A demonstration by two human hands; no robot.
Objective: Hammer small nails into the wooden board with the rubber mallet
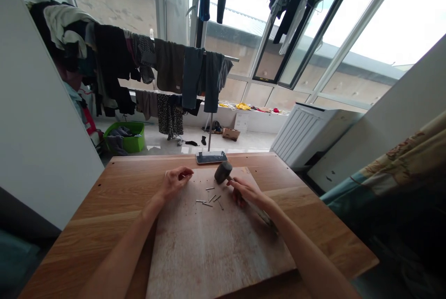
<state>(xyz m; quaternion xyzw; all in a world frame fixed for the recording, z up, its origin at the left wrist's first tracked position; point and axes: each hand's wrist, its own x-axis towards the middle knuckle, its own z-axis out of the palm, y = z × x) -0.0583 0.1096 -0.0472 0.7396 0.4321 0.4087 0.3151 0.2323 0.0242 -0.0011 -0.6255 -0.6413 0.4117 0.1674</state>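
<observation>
A pale wooden board (209,248) lies on a wooden table (104,196). My left hand (176,180) rests on the board's far left part, its fingers pinched together around a small nail held upright. My right hand (245,192) is wrapped round the handle of a hammer with a dark grey head (223,172), which sits low over the board's far edge. Several loose nails (211,198) lie on the board between my two hands.
A phone (211,156) lies at the table's far edge. Beyond stand a clothes rack hung with garments (167,76), a green basket (128,136), a white appliance (310,131) and tall windows. A patterned fabric (404,169) hangs at right.
</observation>
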